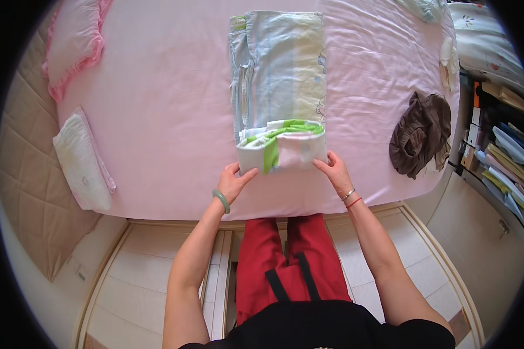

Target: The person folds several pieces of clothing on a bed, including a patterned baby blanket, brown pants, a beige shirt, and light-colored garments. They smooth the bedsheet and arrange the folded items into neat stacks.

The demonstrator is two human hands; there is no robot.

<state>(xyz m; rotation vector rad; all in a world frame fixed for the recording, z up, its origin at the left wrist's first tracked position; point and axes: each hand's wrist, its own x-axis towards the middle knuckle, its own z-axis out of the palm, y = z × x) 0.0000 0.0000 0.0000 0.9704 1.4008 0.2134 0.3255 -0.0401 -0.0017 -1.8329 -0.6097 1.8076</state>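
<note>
A long folded cloth [282, 70], probably a bed sheet or duvet cover, lies on the bed with pale blue and yellow stripes facing up. Its near end is turned over into a thick roll-like fold, white and pale pink outside with bright green edges. My left hand [236, 180], a green bangle at its wrist, pinches the near left corner of this fold. At the near right corner, my right hand [335, 173] grips the cloth between thumb and fingers. The fingertips behind the fold are partly hidden.
Pink sheeting covers the bed [169, 116]. A frilled pink pillow [78, 41] and a folded white cloth [84, 163] lie at the left. On the right are a crumpled brown garment [419, 136] and a shelf of papers [506, 168]. Wooden-framed drawers or panels [145, 267] are below.
</note>
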